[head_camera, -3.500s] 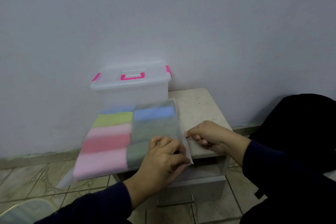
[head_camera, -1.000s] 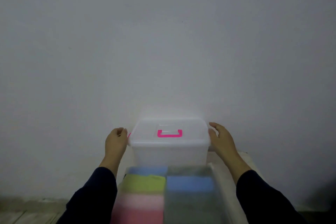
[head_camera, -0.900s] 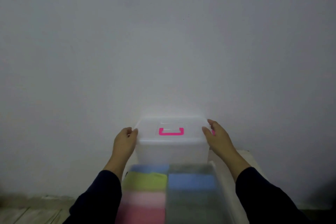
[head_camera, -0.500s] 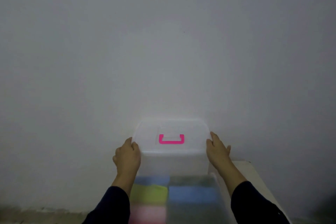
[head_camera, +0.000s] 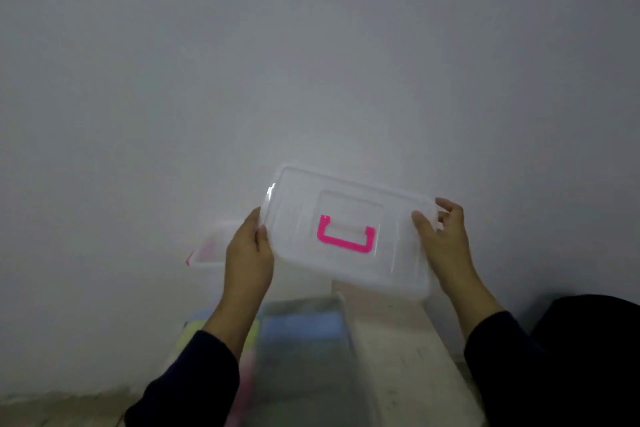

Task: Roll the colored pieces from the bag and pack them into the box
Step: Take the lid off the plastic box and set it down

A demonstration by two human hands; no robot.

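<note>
Wall (head_camera: 311, 62): plain grey-white, fills upper two thirds of frame. Table (head_camera: 398, 350): 1, pale top, lower centre-right; near edge cut off by frame bottom. Dark mass (head_camera: 595, 340): lower right corner, cut off, identity unclear. Bag (head_camera: 304, 350): 1, clear, lower centre, heavily blurred; lower part runs out of frame. Colored pieces inside bag: blue (head_camera: 301, 326) and yellow-green (head_camera: 188, 334) patches legible, pink strip (head_camera: 247, 374) beside left sleeve; count cannot be made, blur plus left forearm cover most. Lid (head_camera: 349, 229): 1, translucent, centre of frame, held in the air, tilted down to the right, off the box. Pink handle (head_camera: 346, 237): 1, U-shaped, centre of lid. Box (head_camera: 211, 246): 1, translucent, centre-left, mostly hidden behind left hand and lid; only left rim and 1 pink latch (head_camera: 188, 260) at its lower left show; interior not readable. Hands: 2. Left hand (head_camera: 247, 256) grips lid's left edge, thumb on top, other fingers hidden under. Right hand (head_camera: 443, 246) grips lid's right edge, thumb on top face, fingers curled round rim. Both sleeves dark, cut off at frame bottom.
</note>
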